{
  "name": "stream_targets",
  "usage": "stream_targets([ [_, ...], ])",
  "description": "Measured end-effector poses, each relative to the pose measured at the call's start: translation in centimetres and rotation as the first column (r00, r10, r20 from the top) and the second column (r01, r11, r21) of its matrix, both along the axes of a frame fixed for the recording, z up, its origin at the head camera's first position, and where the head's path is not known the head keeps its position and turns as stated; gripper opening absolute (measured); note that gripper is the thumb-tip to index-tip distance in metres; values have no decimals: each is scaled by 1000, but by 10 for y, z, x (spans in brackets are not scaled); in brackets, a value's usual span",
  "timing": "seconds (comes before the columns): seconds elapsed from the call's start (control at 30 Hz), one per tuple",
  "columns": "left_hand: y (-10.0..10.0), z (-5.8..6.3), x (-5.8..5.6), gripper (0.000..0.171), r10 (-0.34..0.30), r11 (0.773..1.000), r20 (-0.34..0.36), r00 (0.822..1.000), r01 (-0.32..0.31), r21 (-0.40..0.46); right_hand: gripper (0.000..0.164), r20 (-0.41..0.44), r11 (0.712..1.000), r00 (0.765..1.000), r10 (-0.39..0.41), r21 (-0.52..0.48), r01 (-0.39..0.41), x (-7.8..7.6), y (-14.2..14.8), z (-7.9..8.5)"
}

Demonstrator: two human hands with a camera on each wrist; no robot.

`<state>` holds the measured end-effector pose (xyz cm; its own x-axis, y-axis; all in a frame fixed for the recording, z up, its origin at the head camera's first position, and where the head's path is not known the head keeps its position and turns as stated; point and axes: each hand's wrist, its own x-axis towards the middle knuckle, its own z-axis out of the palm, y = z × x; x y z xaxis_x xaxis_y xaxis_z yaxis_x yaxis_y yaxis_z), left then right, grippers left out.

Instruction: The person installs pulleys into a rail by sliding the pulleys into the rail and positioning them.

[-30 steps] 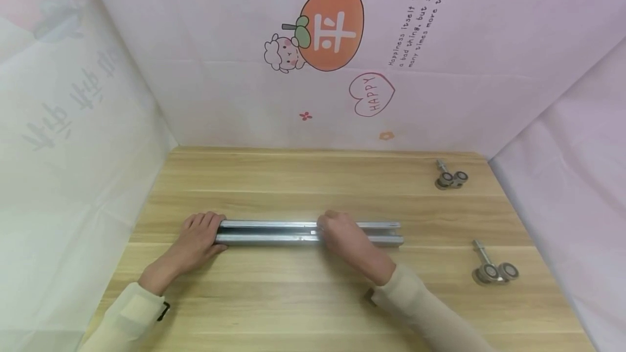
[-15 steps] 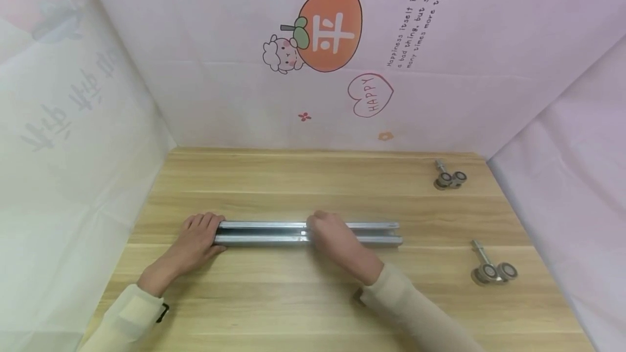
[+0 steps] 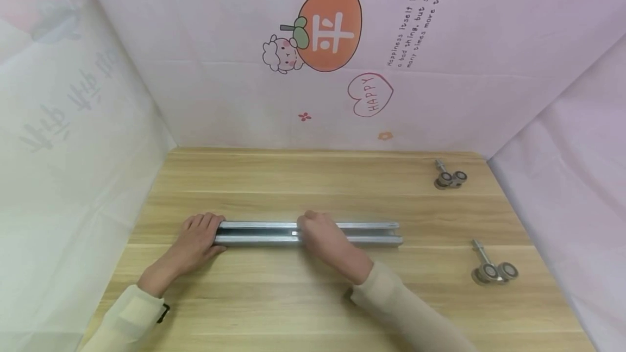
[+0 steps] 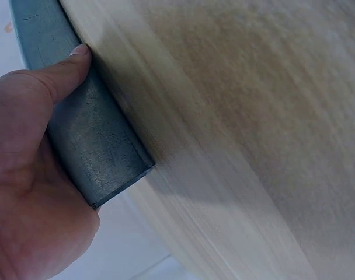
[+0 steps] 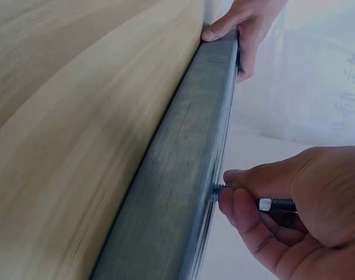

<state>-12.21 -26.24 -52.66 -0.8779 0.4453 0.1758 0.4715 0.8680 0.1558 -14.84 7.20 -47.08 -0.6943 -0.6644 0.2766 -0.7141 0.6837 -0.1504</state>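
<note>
A slotted metal track (image 3: 259, 240) lies left to right on the table, its open slot facing up. My left hand (image 3: 196, 239) grips its left end, the thumb (image 4: 69, 73) along the near side in the left wrist view. Partway along the slot, my right hand (image 3: 326, 239) pinches an upright threaded bolt (image 5: 219, 191) between thumb and fingertips. In the right wrist view the bolt rises out of the slot, with a light hex part and more thread showing behind the fingers. Whatever the bolt joins inside the track is hidden.
Two roller hangers with bolts lie on the wood-grain table (image 3: 303, 297) at the right: one roller hanger (image 3: 494, 270) nearer me, another roller hanger (image 3: 450, 178) towards the back. Pale printed cloth (image 3: 220, 102) walls in the back and both sides.
My right hand has slid left along the track with the bolt, and a small light piece in the slot beside it has moved left too. My left hand stays on the track's end.
</note>
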Motion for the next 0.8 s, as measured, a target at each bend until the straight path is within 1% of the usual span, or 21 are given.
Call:
stream_targets([
  [0.43,0,0,1,64,3,1000,-2,1000,-3,2,15,-10,1000,1000,8,15,-8,1,-12,3],
  [0.63,0,0,1,64,-3,1000,-7,1000,3,1,15,-7,1000,1000,16,-2,-16,1,-13,3],
  [0.73,0,0,1,64,-2,1000,-4,1000,2,-1,15,9,1000,1000,11,-3,-11,0,-13,2],
  [0.8,0,1,1,64,-4,1000,-1,1000,4,-5,15,37,1000,999,-2,-5,2,0,-13,1],
])
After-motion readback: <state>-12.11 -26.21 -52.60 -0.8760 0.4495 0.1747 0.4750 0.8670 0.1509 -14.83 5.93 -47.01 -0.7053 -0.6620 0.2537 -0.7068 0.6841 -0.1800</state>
